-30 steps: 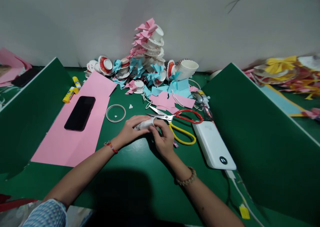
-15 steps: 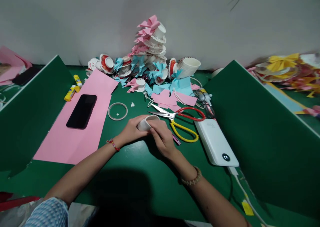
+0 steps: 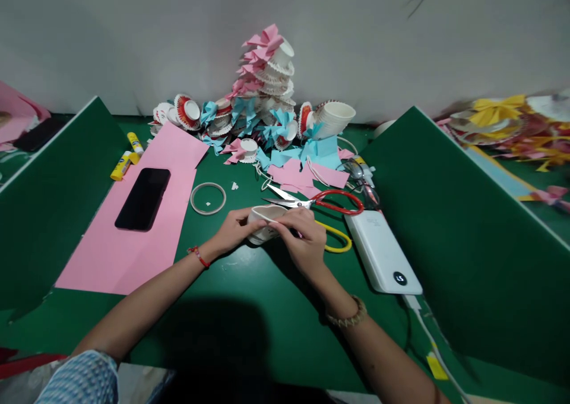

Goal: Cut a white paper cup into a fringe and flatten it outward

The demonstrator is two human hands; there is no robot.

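Observation:
A white paper cup (image 3: 259, 236) is between my hands, its mouth facing up and its rim squeezed out of round. My left hand (image 3: 234, 232) grips the cup's left side, thumb on the near wall. My right hand (image 3: 304, 237) pinches the near right part of the rim between thumb and fingers. Just beyond the cup lie open scissors (image 3: 300, 202) with one red and one yellow handle, the yellow one partly covered by my right hand. To the left is a thin roll of tape (image 3: 192, 199), and small white paper scraps (image 3: 234, 186) lie near it.
Pink paper sheets (image 3: 107, 249) lie at left under a black phone (image 3: 143, 199), with yellow glue sticks (image 3: 120, 166) alongside. A white power bank (image 3: 383, 252) with a cable is at right. Cup decorations with paper bows (image 3: 266, 44) are piled against the wall. Green partitions (image 3: 467, 232) flank both sides.
My right hand has shifted right and now pinches the cup's near right rim. The cup's mouth looks wider and more turned up. My right hand now covers part of the yellow scissor handle.

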